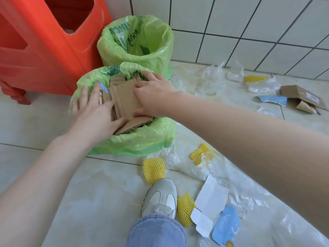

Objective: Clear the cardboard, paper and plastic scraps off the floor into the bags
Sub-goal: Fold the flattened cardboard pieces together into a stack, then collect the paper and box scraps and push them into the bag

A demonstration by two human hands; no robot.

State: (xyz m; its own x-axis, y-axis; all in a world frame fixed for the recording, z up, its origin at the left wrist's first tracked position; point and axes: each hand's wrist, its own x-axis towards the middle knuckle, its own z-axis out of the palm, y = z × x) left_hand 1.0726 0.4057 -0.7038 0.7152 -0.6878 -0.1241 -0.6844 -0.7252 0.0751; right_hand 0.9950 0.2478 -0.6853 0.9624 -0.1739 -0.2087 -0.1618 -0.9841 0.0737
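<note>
While I bent over the bags: both my hands were on the cardboard.
Left hand (pixel 92 111): my fingers lay mostly straight and flat, pressing on the left side of the cardboard pieces (pixel 124 100) and touching the bag's edge.
Right hand (pixel 153 93): my fingers curled over the far edge of the cardboard and my thumb was at the near edge, so I held it.
Cardboard pieces: they stuck up out of the near green bag (pixel 142 138), packed close together.
Far green bag (pixel 153 41): it stood open right behind the near one, by the tiled wall (pixel 249 24).
Red stool (pixel 44 41): it stood left of both bags.
Floor (pixel 35 122): it was pale tile, with clear plastic scraps (pixel 249 193) spread on my right.
Yellow foam nets (pixel 154 169): some lay near my shoe (pixel 160 195), one touching its toe.
White paper (pixel 211 196): it lay right of my shoe, with a blue card scrap (pixel 226 227) beside it.
Small cardboard box (pixel 300 97): it lay open, far to the right near the wall, beside another blue scrap (pixel 272 99).
My leg: blue jeans (pixel 156 230) showed at the bottom.
</note>
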